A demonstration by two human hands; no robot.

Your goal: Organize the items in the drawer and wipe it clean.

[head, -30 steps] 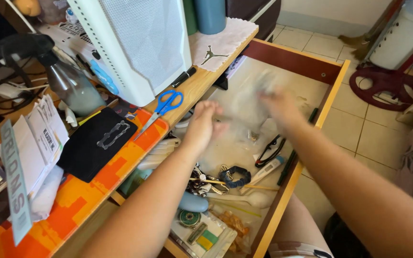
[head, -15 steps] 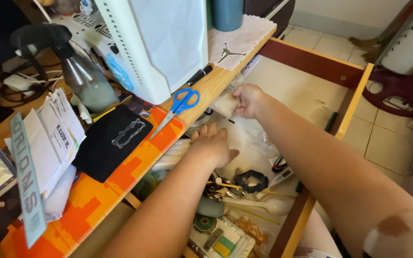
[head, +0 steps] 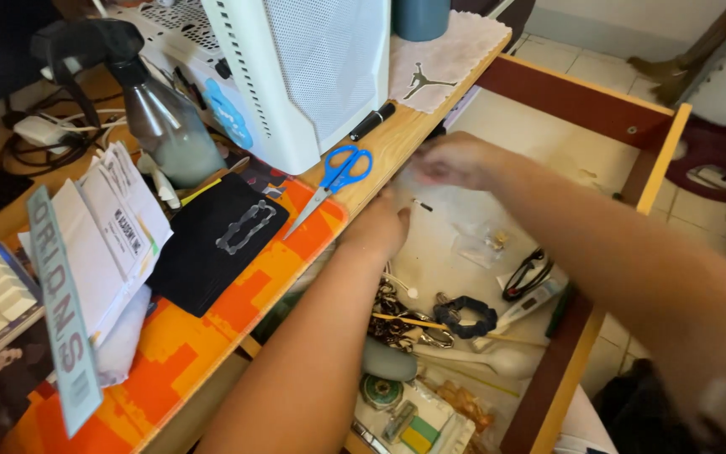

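two hands work inside the open drawer (head: 657, 160) under the desk (head: 380, 151). right hand (head: 455, 160) is at 12 o'clock of the drawer, close to the desk edge, blurred; its fingers look curled over a pale crumpled bit of clear plastic, but i cannot tell whether they truly pinch it. left hand (head: 380, 225) sits just below it, at 7 o'clock from the right hand, fingers tucked toward the gap under the desk edge; their state is hidden, cannot tell.

small clear bag (head: 481, 244) lies flat on the drawer floor, at 5 o'clock from the right hand, near but apart from both hands.

risks, as i judge them:
- blue scissors (head: 338, 175) lie at the desk edge, just above the left hand at 11 o'clock; an upward knock from a wrist could tip them into the drawer.
- black marker (head: 373, 122) lies near the same edge and could roll off.
- clutter at 6 o'clock, black hair tie (head: 464, 315) and tangled keys (head: 392, 324), could snag a forearm dragged back.
- thin plastic could slip from a loose hold.
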